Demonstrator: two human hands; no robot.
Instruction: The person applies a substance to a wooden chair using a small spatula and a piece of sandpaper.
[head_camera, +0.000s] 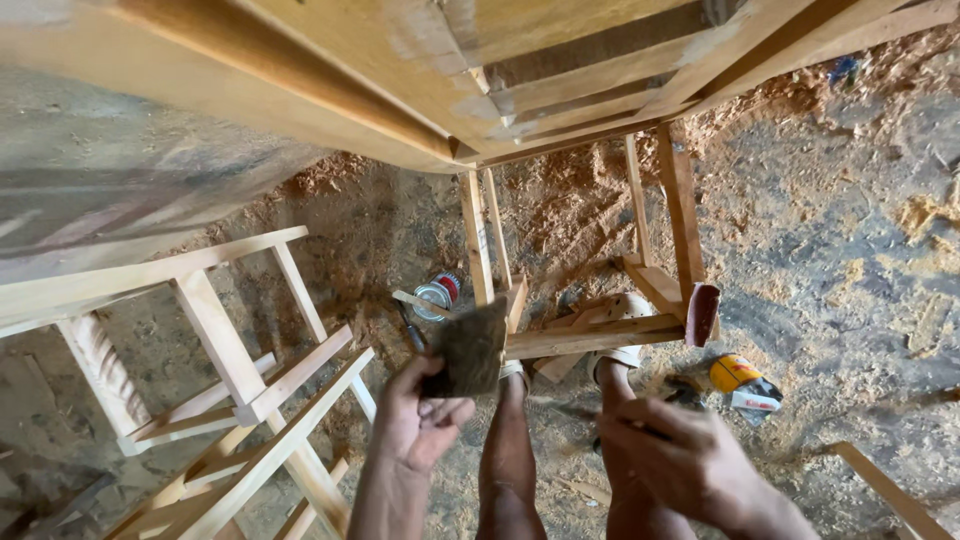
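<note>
My left hand (418, 420) holds up a dark, worn sheet of sandpaper (470, 350) at the middle of the view. My right hand (680, 460) is lower right, fingers curled, with something thin and dark under them; I cannot tell what it is. Above both hands slants a large wooden panel (330, 70) resting on a wooden stand (600, 335). My legs and sandalled feet (615, 345) stand on the sawdust floor by the stand's lower rails.
An unfinished wooden frame (240, 380) with slats and a twisted leg lies at lower left. A small round tin (437, 293) sits on the floor. A yellow container (742, 380) lies right of the stand. A reddish sanding pad (702, 312) leans on the rail. Another wooden bar (890, 490) is at lower right.
</note>
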